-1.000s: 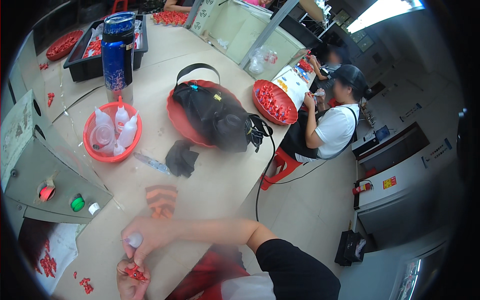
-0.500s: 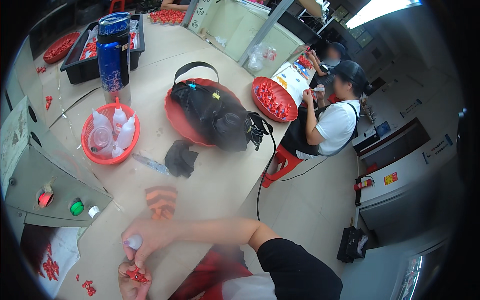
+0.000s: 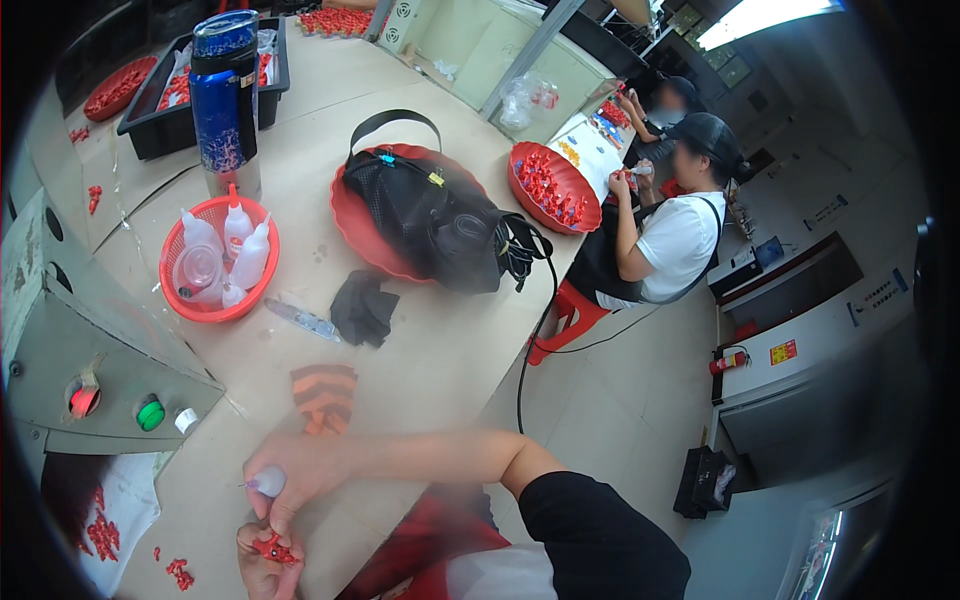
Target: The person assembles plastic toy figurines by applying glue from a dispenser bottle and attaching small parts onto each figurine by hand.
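Observation:
Close to the lower edge, my left hand (image 3: 256,572) is closed around a small red plastic piece (image 3: 273,548) with a dark spot on it. Just above, my right hand (image 3: 305,470) grips a small translucent squeeze bottle (image 3: 268,481), whose thin needle tip points left, away from the red piece. The right fingertips reach down to the red piece and seem to touch it. An orange and dark striped cloth (image 3: 323,398) lies beyond my right wrist. Several loose red pieces (image 3: 180,573) lie on the table left of my hands.
A red basket (image 3: 170,290) of squeeze bottles stands beside a blue tumbler (image 3: 222,110). A black bag (image 3: 425,215) rests in a red tray (image 3: 345,225). The grey machine (image 3: 110,370) with buttons borders the left. Across the table, a person (image 3: 670,235) works near another red tray (image 3: 595,215).
The whole view has shifted slightly. The red piece looks a little turned between my fingers; both hands keep nearly the same grip and place.

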`<state>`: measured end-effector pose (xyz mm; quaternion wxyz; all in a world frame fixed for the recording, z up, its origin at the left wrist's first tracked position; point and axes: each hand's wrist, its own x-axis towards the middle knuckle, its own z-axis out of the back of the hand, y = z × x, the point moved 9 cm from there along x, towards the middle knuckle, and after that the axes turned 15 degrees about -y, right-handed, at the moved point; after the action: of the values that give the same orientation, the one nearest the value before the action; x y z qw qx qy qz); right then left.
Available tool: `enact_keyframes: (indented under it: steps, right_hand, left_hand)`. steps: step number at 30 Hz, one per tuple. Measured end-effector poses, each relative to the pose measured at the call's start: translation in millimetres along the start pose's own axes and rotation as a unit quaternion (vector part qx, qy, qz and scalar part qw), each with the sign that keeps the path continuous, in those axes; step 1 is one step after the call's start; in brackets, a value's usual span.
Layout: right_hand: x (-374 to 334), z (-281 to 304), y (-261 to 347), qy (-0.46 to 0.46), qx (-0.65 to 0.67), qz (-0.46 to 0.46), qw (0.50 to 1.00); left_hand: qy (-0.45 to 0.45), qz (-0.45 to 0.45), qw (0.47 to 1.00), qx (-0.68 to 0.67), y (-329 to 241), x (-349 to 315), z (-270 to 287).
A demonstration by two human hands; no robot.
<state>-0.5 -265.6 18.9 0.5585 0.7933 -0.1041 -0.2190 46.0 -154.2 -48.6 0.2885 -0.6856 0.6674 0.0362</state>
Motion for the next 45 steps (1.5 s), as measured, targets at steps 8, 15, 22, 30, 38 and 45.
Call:
enact_keyframes:
  steps: [8,15,22,30,38,45]
  right_hand:
    - [-1.2,-0.2,-1.3,0.003,-0.010,-0.007,1.000]
    - [-1.1,0.9,-0.5,-0.002,-0.030,-0.014,0.999]
    - [-1.7,2.9,-0.6,-0.011,-0.035,-0.015,0.999]
    - [0.9,2.3,-3.5,-0.013,-0.034,-0.003,0.999]
    - [-1.6,1.5,2.7,-0.016,-0.028,-0.014,0.999]
    - [-6.4,1.1,2.5,-0.015,-0.015,0.006,1.000]
  left_hand:
    - [-0.001,-0.011,1.000,-0.004,-2.3,-0.5,-8.2]
    - [-0.001,-0.026,1.000,0.010,-5.3,-0.2,-9.5]
    - [0.010,-0.021,1.000,-0.001,-3.9,0.5,-21.6]
    - [-0.014,-0.028,0.999,0.009,-8.1,1.7,-4.1]
    - [0.007,-0.039,0.999,0.001,-9.6,1.3,-8.5]
    - [-0.025,0.005,1.000,0.008,-2.7,-0.7,-11.1]
